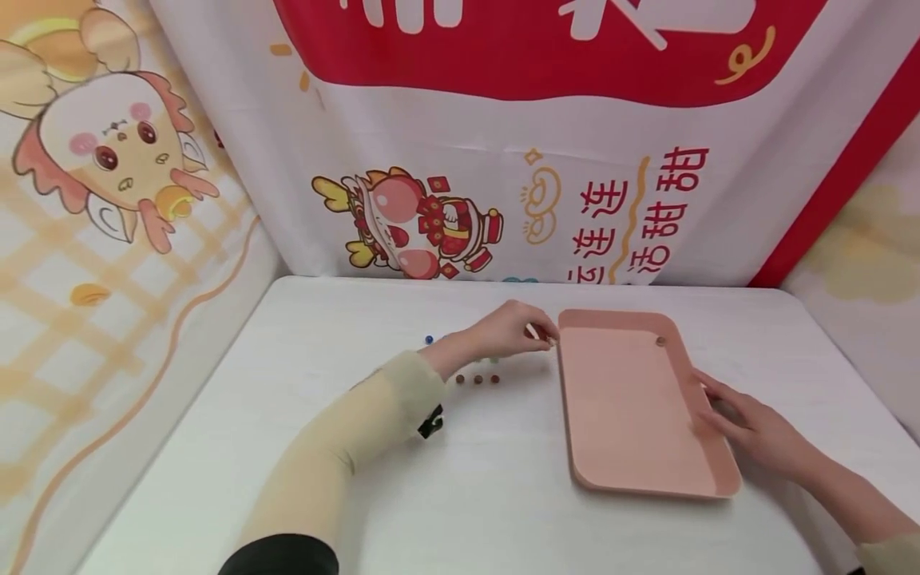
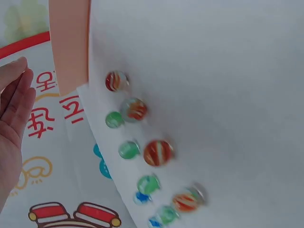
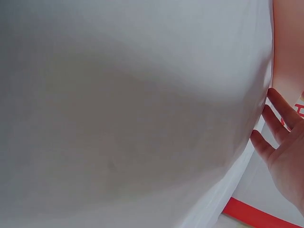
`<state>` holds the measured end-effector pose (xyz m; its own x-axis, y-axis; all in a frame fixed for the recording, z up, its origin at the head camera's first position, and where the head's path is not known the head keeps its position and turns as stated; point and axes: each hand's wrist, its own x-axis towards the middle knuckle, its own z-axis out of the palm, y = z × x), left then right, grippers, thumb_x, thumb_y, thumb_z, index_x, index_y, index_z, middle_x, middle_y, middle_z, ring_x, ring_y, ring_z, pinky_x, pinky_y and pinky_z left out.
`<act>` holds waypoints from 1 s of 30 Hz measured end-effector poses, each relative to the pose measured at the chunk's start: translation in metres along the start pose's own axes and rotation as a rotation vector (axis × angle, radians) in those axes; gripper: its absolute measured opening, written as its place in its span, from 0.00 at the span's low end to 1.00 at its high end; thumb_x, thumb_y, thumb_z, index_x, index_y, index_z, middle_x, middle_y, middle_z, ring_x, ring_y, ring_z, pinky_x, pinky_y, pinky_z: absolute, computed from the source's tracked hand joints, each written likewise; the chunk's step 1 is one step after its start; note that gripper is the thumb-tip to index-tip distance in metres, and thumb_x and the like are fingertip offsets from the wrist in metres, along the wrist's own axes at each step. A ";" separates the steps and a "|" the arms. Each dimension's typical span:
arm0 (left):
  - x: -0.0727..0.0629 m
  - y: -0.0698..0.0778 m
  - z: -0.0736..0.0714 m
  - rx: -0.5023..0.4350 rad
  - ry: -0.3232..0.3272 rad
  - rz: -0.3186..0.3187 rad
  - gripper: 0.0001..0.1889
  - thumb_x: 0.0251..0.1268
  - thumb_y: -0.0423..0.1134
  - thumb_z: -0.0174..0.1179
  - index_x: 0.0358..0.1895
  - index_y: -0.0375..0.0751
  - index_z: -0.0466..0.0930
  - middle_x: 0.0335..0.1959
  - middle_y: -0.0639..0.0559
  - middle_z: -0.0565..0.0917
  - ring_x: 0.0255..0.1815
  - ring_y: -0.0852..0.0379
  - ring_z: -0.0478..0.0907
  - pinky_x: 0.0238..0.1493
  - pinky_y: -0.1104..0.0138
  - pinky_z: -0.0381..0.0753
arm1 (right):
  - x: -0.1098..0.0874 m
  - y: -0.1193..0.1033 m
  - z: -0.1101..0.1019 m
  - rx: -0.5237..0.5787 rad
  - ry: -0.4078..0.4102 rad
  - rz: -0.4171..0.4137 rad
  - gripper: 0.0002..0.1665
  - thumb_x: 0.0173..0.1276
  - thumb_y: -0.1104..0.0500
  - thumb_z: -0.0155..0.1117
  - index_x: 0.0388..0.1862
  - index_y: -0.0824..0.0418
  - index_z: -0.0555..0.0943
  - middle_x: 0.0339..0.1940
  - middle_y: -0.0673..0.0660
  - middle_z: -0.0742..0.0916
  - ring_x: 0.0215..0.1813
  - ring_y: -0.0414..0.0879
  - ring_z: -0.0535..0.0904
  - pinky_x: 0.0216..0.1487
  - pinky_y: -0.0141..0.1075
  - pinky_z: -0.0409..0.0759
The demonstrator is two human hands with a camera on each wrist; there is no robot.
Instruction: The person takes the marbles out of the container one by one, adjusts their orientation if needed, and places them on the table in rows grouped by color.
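Observation:
My left hand [image 1: 513,329] pinches a small marble [image 1: 553,342] between thumb and fingertips, beside the left rim of the pink tray [image 1: 640,415]. In the left wrist view that hand [image 2: 12,109] is partly cut off and the marble cannot be made out. My right hand [image 1: 762,435] holds the tray's right rim, thumb over it and fingers along the outside. Its spread fingers [image 3: 280,109] show in the right wrist view. One brownish marble [image 1: 660,341] lies inside the tray near its far right corner.
On the white table, brown-red marbles [image 1: 477,379] lie in a row left of the tray, with green marbles [image 2: 129,149] and blue marbles [image 1: 429,339] nearby, partly behind the left arm. A printed cloth [image 1: 431,120] hangs at the table's back edge.

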<state>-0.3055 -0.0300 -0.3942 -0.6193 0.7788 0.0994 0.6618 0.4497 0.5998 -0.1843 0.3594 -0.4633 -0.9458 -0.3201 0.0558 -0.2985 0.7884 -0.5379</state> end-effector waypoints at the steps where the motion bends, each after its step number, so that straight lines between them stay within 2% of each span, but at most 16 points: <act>1: -0.004 -0.001 -0.002 -0.006 -0.001 -0.007 0.11 0.65 0.35 0.64 0.48 0.38 0.85 0.41 0.57 0.84 0.41 0.67 0.78 0.43 0.76 0.77 | 0.000 0.001 0.000 -0.002 0.005 -0.002 0.41 0.71 0.49 0.61 0.78 0.53 0.57 0.67 0.68 0.72 0.64 0.43 0.66 0.55 0.54 0.68; 3: -0.011 -0.003 -0.004 -0.017 -0.008 -0.021 0.11 0.65 0.35 0.64 0.48 0.38 0.85 0.40 0.57 0.84 0.41 0.66 0.78 0.43 0.75 0.77 | -0.001 0.002 -0.001 0.000 0.006 -0.006 0.40 0.71 0.50 0.61 0.78 0.53 0.57 0.68 0.68 0.72 0.64 0.41 0.66 0.55 0.51 0.68; 5: -0.019 -0.004 -0.006 -0.028 -0.018 -0.027 0.11 0.65 0.35 0.64 0.49 0.37 0.84 0.40 0.57 0.84 0.41 0.65 0.78 0.44 0.74 0.77 | -0.001 0.002 -0.001 -0.017 0.017 -0.007 0.40 0.71 0.50 0.61 0.78 0.52 0.58 0.67 0.67 0.73 0.63 0.39 0.66 0.53 0.43 0.68; 10: -0.033 -0.011 -0.005 -0.066 -0.038 -0.059 0.12 0.65 0.35 0.64 0.50 0.37 0.84 0.39 0.59 0.84 0.42 0.65 0.78 0.46 0.73 0.77 | -0.001 0.003 0.000 -0.018 0.012 -0.008 0.40 0.71 0.50 0.61 0.77 0.54 0.58 0.67 0.68 0.73 0.62 0.41 0.67 0.53 0.47 0.69; 12: -0.038 -0.013 -0.004 -0.071 -0.044 -0.074 0.12 0.65 0.35 0.64 0.50 0.37 0.84 0.39 0.59 0.84 0.42 0.65 0.78 0.46 0.73 0.77 | -0.001 0.003 0.000 -0.016 0.012 -0.011 0.40 0.71 0.50 0.61 0.78 0.54 0.57 0.67 0.68 0.73 0.62 0.38 0.67 0.53 0.46 0.69; 16: -0.046 -0.018 -0.001 -0.068 -0.059 -0.105 0.12 0.65 0.36 0.64 0.50 0.38 0.84 0.39 0.60 0.83 0.41 0.65 0.78 0.46 0.73 0.77 | -0.001 0.004 0.000 -0.003 0.033 -0.039 0.40 0.71 0.51 0.62 0.77 0.54 0.59 0.66 0.68 0.74 0.60 0.25 0.64 0.55 0.26 0.64; 18: -0.050 -0.019 0.000 -0.083 -0.069 -0.131 0.11 0.66 0.36 0.64 0.49 0.39 0.84 0.38 0.59 0.83 0.38 0.63 0.79 0.43 0.72 0.79 | -0.001 0.004 0.000 -0.006 0.038 -0.041 0.39 0.70 0.51 0.62 0.77 0.53 0.59 0.66 0.67 0.74 0.60 0.25 0.63 0.53 0.22 0.61; 20: -0.052 -0.020 0.002 -0.099 -0.084 -0.156 0.11 0.66 0.36 0.64 0.49 0.40 0.85 0.37 0.59 0.83 0.35 0.59 0.80 0.38 0.70 0.80 | 0.000 0.004 0.000 -0.005 0.031 -0.035 0.40 0.71 0.51 0.62 0.77 0.53 0.59 0.66 0.68 0.73 0.62 0.30 0.64 0.56 0.29 0.64; 24: -0.054 -0.023 0.006 -0.093 -0.115 -0.190 0.09 0.65 0.38 0.64 0.47 0.45 0.86 0.36 0.61 0.83 0.32 0.56 0.78 0.31 0.67 0.80 | 0.000 0.005 -0.001 -0.021 0.020 -0.014 0.40 0.71 0.50 0.61 0.78 0.52 0.58 0.67 0.67 0.73 0.63 0.43 0.66 0.54 0.46 0.68; 30: -0.051 -0.028 0.012 -0.043 -0.160 -0.200 0.08 0.64 0.37 0.66 0.44 0.48 0.87 0.36 0.64 0.84 0.39 0.62 0.77 0.41 0.72 0.78 | 0.001 0.003 0.000 -0.010 0.014 -0.013 0.40 0.71 0.50 0.61 0.77 0.55 0.58 0.67 0.69 0.72 0.63 0.50 0.67 0.54 0.57 0.68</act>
<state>-0.2869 -0.0767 -0.4257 -0.6590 0.7372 -0.1491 0.5123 0.5851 0.6286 -0.1860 0.3618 -0.4648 -0.9436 -0.3228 0.0740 -0.3116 0.7897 -0.5285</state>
